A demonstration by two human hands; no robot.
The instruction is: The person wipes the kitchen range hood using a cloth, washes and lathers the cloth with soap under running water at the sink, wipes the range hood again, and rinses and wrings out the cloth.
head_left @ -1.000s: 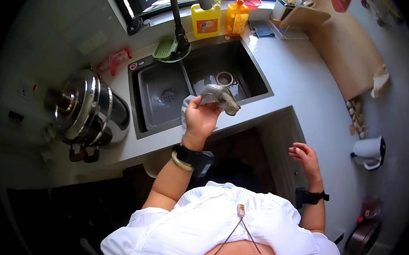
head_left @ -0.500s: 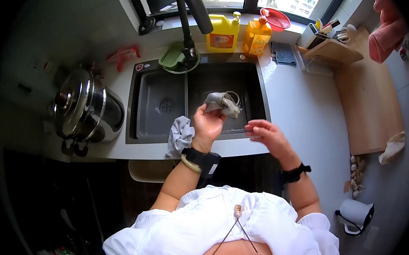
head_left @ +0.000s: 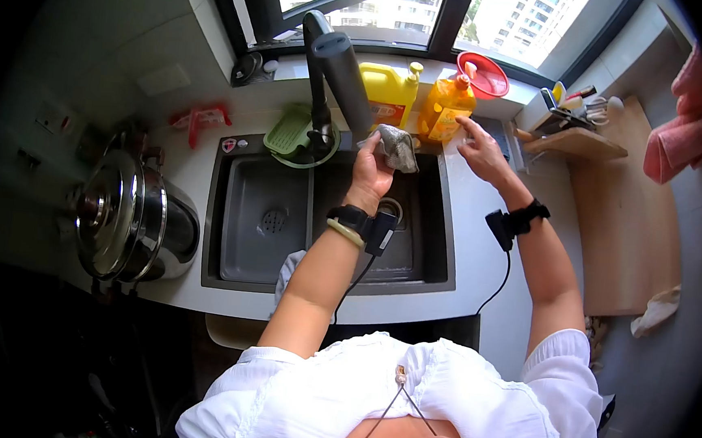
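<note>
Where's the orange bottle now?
In the head view, the orange bottle stands by the far edge of the sink, right of the yellow jug and close to the right hand; whether they touch is unclear.

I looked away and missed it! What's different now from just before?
The left hand carried the grey mesh cloth forward, toward the back of the sink. The right hand reached forward from near the front of the counter to the orange bottle; I can't tell if it touches. The cloth is still held; the yellow bottle and steel pot stayed put.
</note>
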